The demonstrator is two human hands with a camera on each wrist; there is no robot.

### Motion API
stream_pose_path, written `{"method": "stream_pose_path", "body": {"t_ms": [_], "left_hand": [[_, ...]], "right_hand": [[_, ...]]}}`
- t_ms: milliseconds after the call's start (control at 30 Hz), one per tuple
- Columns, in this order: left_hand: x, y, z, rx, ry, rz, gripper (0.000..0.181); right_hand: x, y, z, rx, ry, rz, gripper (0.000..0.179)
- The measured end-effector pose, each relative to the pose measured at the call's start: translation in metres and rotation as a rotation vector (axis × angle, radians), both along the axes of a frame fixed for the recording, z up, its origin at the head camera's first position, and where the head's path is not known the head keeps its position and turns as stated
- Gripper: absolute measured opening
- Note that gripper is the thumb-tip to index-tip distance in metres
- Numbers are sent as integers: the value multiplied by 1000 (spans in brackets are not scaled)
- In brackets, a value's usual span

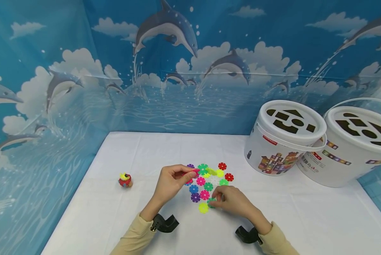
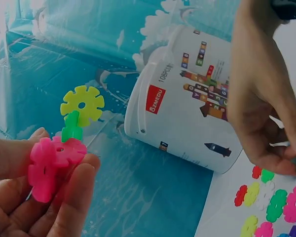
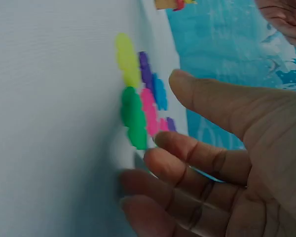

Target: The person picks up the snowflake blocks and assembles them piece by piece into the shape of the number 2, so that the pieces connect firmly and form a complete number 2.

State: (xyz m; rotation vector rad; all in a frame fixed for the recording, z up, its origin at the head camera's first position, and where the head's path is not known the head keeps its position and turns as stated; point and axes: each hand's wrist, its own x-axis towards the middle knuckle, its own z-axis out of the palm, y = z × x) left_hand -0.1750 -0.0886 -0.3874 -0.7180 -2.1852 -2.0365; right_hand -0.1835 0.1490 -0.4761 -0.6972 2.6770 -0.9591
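Observation:
My left hand (image 1: 171, 182) is raised over the table's middle and pinches a small build of snowflake discs. Two pink discs (image 2: 49, 163) sit between thumb and fingers; a green disc (image 2: 73, 129) and a yellow disc (image 2: 82, 104) stick out beyond them. Low over the table, my right hand (image 1: 233, 201) hovers beside a loose green snowflake disc (image 3: 133, 118), thumb and fingers apart with nothing between them. A loose yellow disc (image 3: 127, 59) lies alongside that green one. Several more discs, such as a purple one (image 1: 195, 197) and a blue one (image 1: 194, 189), lie flat in a cluster.
Two white lidded buckets (image 1: 281, 141) (image 1: 346, 156) with shape cutouts stand at the back right, side by side. A small red and yellow toy figure (image 1: 125, 180) sits on the left of the white table (image 1: 91, 212). A dolphin-printed curtain (image 1: 164, 102) hangs behind.

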Motion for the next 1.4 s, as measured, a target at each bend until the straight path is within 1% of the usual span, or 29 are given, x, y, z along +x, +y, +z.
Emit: {"method": "stream_pose_path", "body": {"t_ms": [100,200,333,433,533,667,733,800,900,967,1067,1167,1233,1333,1400], "left_hand": [[0,0,2,11,-52,7,9],[-1,-1,3,30,-93,12,11],[-2,0,2,61,-124,0,12],[-2,0,1,80,-142,-13,12],[-2,1,0,81,-152,-13,12],[-2,2,-1,70,-148,-12,11],[-2,2,-1,70,-147,-13,12],[-2,2,-1,82,-162,-19,12],[-2,2,-2,101,-208,-19,14],[-2,2,-2,110,-242,-12,15],[-2,2,-1,110,-268,9,15],[-2,2,-2,114,-273,15,15],[-3,2,-2,117,-274,13,16],[-3,2,-3,114,-281,14,16],[-3,2,-3,109,-283,18,16]], "right_hand": [[1,-3,-7,18,1,-36,34],[1,-6,-11,35,-4,-68,37],[2,-7,-13,50,10,-79,35],[2,-6,-12,41,-1,-83,35],[1,-5,-10,29,-20,-77,37],[1,-1,-6,-13,-35,-43,35],[0,2,-4,-46,-55,-18,32],[-2,5,-2,-82,-91,1,28],[-2,9,2,-156,-139,5,24],[-2,9,8,-237,-165,-22,23],[0,7,21,-378,-176,-111,25],[3,4,36,-549,-209,-216,30],[5,3,46,-661,-239,-255,31],[9,4,59,-806,-275,-261,29],[11,4,66,-870,-285,-245,26]]}}
